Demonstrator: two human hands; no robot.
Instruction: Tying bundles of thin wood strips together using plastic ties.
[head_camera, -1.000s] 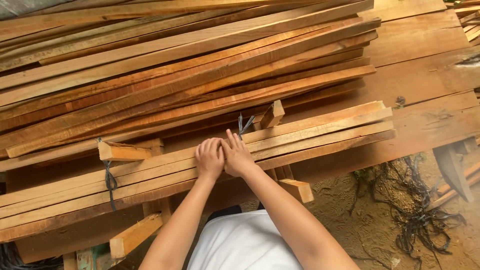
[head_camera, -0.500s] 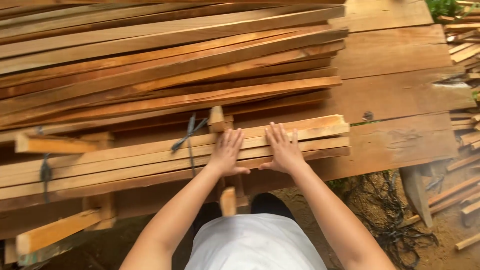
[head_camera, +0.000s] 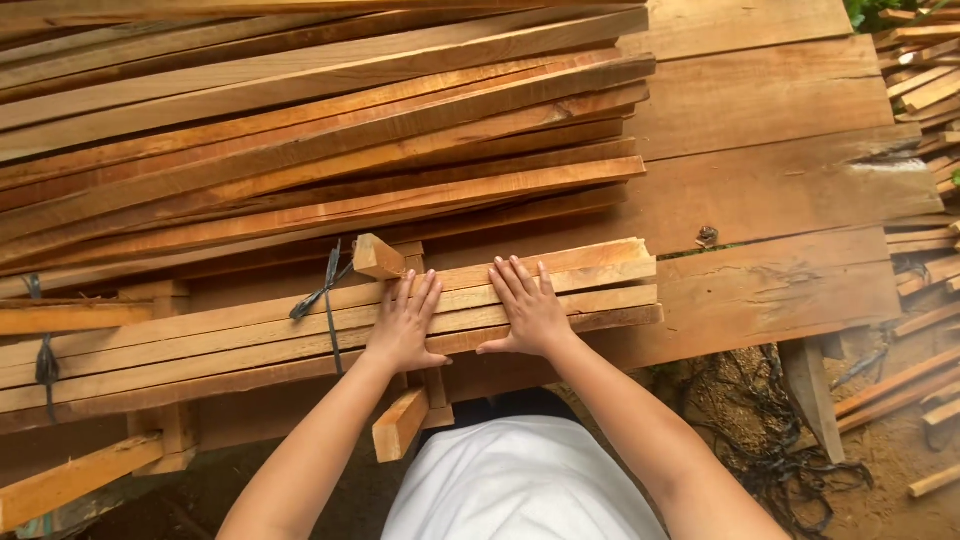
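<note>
Both hands have slid apart since a second ago, when they lay pressed together on the wood; now a gap of bare timber shows between them. On the left hand (head_camera: 405, 325) the fingers (head_camera: 420, 292) lie flat and spread, gripping nothing, palm down on the bundle of pale slats (head_camera: 250, 335). On the right hand (head_camera: 530, 310) the fingers (head_camera: 515, 280) are likewise stretched out and open, resting flat on the same bundle, nearer its cut end. That bundle lies along the near edge of the plank surface (head_camera: 780, 190), its cut end pointing right and its length running off to the left. A dark strap (head_camera: 328, 300) wraps around the bundle just left of the left hand, and a second dark strap (head_camera: 45, 365) binds it far to the left. A short wooden block (head_camera: 378, 256) sits on the bundle just behind the left fingers, touching the slats. Beyond the bundle, a big heap of reddish slats (head_camera: 330, 130) covers the rest of the surface. Below the bundle, a wooden offcut (head_camera: 400, 425) juts toward the person's white shirt (head_camera: 520, 480). Right of the bundle's end, black netting (head_camera: 770, 450) lies on the dirt ground beneath the surface edge.
</note>
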